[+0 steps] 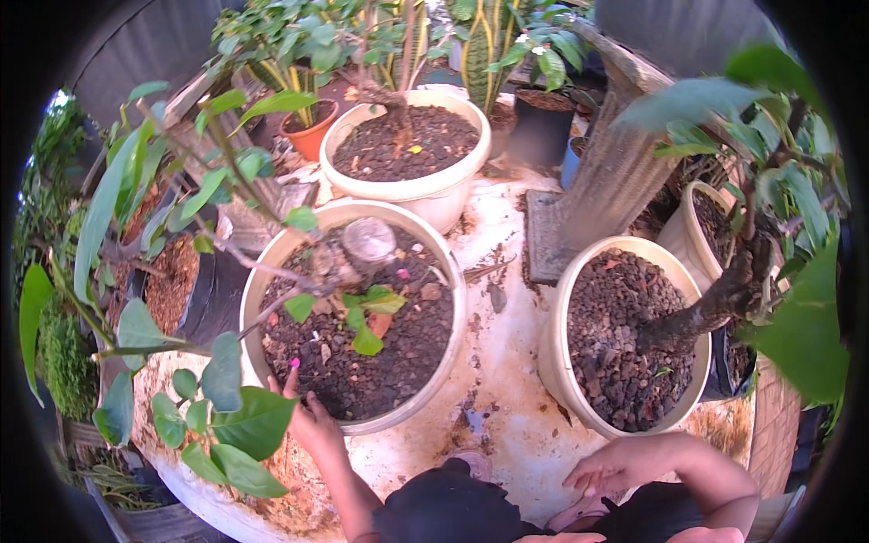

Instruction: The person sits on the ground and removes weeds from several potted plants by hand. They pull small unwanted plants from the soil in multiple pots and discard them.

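Note:
My left hand (312, 417) reaches over the near-left rim of a round cream plastic pot (457, 326), fingers apart at the soil. A small pink petal (294, 363) shows by one fingertip; whether they touch I cannot tell. Dark lumpy soil (400, 360) fills this pot around a sawn-off stump (368, 239) with a leafy green shoot (370, 315). Near my lap, my right hand (607, 467) hangs with loosely bent fingers and nothing visible in it. The closest thing beyond it is a second cream pot (558, 360) holding a thick, slanting woody trunk (686, 326).
Leafy branches (237, 434) jut across the left side. A third cream pot (421, 197) stands behind, beside an orange pot (316, 132). A fluted concrete post (611, 156) rises at right from a stained white surface (502, 380). Large leaves (808, 326) overhang the right edge.

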The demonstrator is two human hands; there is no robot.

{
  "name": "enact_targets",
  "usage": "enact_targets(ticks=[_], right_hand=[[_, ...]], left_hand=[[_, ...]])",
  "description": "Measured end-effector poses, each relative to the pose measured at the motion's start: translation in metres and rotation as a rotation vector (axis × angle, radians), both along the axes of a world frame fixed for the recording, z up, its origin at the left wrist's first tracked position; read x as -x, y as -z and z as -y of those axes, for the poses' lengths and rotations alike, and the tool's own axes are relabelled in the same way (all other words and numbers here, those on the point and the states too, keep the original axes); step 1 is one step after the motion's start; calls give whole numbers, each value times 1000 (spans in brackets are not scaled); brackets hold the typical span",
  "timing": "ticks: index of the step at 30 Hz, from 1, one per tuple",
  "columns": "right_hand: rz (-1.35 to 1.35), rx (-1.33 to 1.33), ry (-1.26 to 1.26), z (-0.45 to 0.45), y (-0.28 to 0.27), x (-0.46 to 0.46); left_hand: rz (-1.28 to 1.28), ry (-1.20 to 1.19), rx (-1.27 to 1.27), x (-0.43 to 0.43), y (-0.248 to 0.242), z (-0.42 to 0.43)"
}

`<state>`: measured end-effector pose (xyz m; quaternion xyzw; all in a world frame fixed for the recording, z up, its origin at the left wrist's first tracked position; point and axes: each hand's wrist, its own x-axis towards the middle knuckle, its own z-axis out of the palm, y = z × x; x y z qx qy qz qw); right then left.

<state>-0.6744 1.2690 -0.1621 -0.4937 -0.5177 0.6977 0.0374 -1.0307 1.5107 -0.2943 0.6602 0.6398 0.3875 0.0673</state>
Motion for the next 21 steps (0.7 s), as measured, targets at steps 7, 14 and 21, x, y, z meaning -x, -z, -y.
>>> enact_targets(ticks=[7, 14, 21], right_hand=[[319, -431, 115, -116, -34, 27], [530, -740, 143, -176, -1, 64], [543, -964, 316, -241, 31, 80]], left_hand=[[625, 32, 112, -4, 7, -4], [226, 23, 5, 5, 23, -7], [325, 86, 58, 8, 20, 0]])
